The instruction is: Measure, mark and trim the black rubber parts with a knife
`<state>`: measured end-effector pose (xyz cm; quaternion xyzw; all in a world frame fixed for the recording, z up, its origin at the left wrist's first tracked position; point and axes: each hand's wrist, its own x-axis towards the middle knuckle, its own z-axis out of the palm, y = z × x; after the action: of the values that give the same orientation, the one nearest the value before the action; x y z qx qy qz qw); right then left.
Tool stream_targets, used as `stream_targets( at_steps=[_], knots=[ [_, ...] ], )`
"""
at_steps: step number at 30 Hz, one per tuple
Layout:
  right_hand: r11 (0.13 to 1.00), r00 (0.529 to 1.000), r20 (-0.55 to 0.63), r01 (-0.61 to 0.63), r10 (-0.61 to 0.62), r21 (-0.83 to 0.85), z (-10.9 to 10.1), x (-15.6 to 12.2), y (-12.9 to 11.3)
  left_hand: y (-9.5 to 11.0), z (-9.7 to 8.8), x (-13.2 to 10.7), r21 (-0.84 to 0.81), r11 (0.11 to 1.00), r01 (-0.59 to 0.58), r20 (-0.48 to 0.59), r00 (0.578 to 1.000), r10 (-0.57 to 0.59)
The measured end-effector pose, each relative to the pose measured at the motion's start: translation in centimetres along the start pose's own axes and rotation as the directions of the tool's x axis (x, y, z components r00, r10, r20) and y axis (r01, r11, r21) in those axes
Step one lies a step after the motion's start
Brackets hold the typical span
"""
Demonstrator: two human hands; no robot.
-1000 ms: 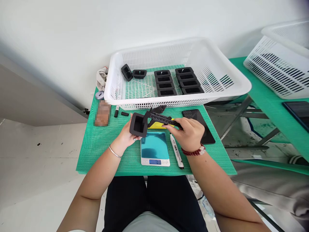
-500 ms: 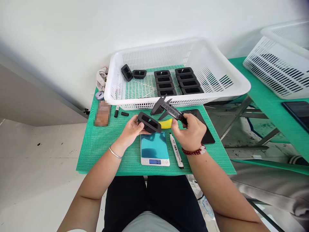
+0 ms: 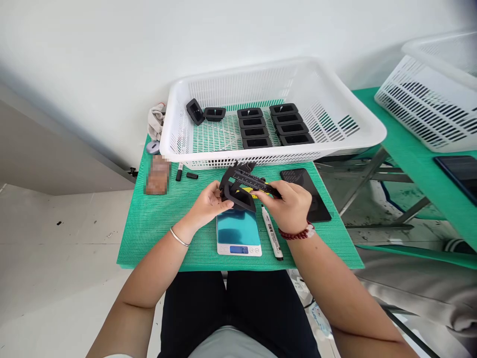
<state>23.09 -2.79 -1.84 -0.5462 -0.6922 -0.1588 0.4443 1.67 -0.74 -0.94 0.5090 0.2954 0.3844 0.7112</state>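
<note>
My left hand (image 3: 208, 205) is closed on a black rectangular frame-like part (image 3: 244, 200), tilted above the back of the digital scale (image 3: 238, 231). A black vernier caliper (image 3: 255, 180) is in my right hand (image 3: 292, 205), its jaws at the left end of the part. Whether both jaws touch the part I cannot tell. The scale has a shiny blue plate and a small lit display. Beside it on the right lies a white marker pen (image 3: 273, 233). A yellow item (image 3: 263, 191) shows partly behind the caliper.
A white plastic basket (image 3: 272, 154) holding several similar black parts (image 3: 257, 132) stands at the back. On the green table (image 3: 160, 238) lie a black flat panel (image 3: 320, 199), a black cap (image 3: 192, 175) and another marker (image 3: 179, 172). Another basket (image 3: 428, 119) and a phone (image 3: 458, 174) are at right.
The caliper has moved left and down, bringing its jaws onto the part's left end. My left hand has tipped the part and shifted it slightly right. Basket and scale are unchanged.
</note>
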Motion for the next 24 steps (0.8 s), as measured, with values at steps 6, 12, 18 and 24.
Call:
stream_targets(
  at_steps=[6,12,18,24],
  knots=[
    [0.997,0.997,-0.011,-0.074,0.074,-0.015,-0.1,0.1,-0.1,0.1,-0.2,-0.1,0.031,0.999,-0.023,-0.001,1.0,0.023],
    [0.97,0.968,0.083,-0.231,0.237,-0.074,-0.2,0.7,0.5,0.3,-0.8,0.0,0.139,0.954,-0.264,-0.421,0.856,0.298],
    [1.0,0.896,0.443,-0.009,0.014,-0.014,0.3,0.8,1.7,1.2,-1.7,0.5,-0.048,0.927,-0.373,-0.692,0.681,0.239],
    [0.999,0.855,0.518,0.049,-0.038,-0.008,1.2,0.7,1.2,0.9,-1.8,0.8,-0.061,0.934,-0.353,-0.714,0.669,0.206]
  ],
)
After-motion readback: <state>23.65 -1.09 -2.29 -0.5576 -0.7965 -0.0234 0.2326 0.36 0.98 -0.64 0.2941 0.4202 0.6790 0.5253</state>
